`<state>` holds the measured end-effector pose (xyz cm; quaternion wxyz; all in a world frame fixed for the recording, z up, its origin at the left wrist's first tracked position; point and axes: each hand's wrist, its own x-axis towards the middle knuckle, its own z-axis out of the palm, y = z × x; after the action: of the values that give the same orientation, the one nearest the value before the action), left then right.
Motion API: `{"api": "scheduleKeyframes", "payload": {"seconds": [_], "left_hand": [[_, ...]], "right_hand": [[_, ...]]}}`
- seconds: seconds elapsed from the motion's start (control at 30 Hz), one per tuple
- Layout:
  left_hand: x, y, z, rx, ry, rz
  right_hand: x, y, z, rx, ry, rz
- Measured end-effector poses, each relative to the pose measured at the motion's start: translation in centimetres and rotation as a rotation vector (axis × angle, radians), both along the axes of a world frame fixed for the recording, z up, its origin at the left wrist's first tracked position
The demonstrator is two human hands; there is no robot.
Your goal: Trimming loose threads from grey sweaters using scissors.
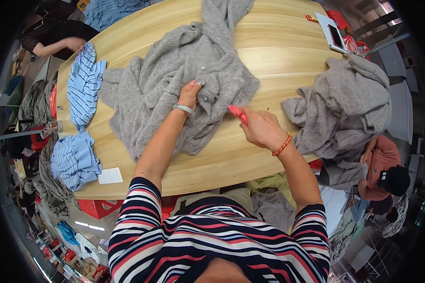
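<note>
A grey knit cardigan [151,89] lies rumpled across the middle of the table, one sleeve stretched toward the far edge. Two buttons show along its front. My left hand [190,95], with a pale bangle at the wrist, rests on the cardigan beside the lower button, its fingers closed on the knit. Just right of the cardigan's edge, my right hand [264,128] is wrapped round a small bright pink tool [238,114]. The fingers hide much of this tool, and its kind cannot be made out. A beaded bracelet circles that wrist.
More grey knitwear [344,104] is heaped on the table's right side. Blue striped garments [83,85] and a white paper [110,176] lie at the left. A phone [335,36] rests at the far right corner. Other people are at the far left and lower right.
</note>
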<state>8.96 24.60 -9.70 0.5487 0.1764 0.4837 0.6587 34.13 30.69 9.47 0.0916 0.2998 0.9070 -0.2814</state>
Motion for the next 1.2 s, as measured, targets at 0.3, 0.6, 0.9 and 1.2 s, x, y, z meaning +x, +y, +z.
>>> {"api": "scheduleKeyframes", "payload": {"seconds": [0.3, 0.6, 0.9, 1.2], "left_hand": [[2.5, -1.4, 1.6, -0.145, 0.178, 0.181], [7.0, -7.2, 4.3, -0.200, 1.414, 0.101], [4.1, -7.7, 0.5, -0.171, -0.330, 0.184], [4.6, -9.1, 0.0, -0.156, -0.246, -0.027]], "right_hand": [[3.1, -2.6, -0.9, -0.058, -0.041, -0.012], [4.2, -3.8, -1.3, -0.038, -0.067, -0.095], [4.1, -7.0, -1.3, -0.165, -0.092, 0.159], [3.2, -6.0, -1.2, -0.117, -0.039, 0.124]]}}
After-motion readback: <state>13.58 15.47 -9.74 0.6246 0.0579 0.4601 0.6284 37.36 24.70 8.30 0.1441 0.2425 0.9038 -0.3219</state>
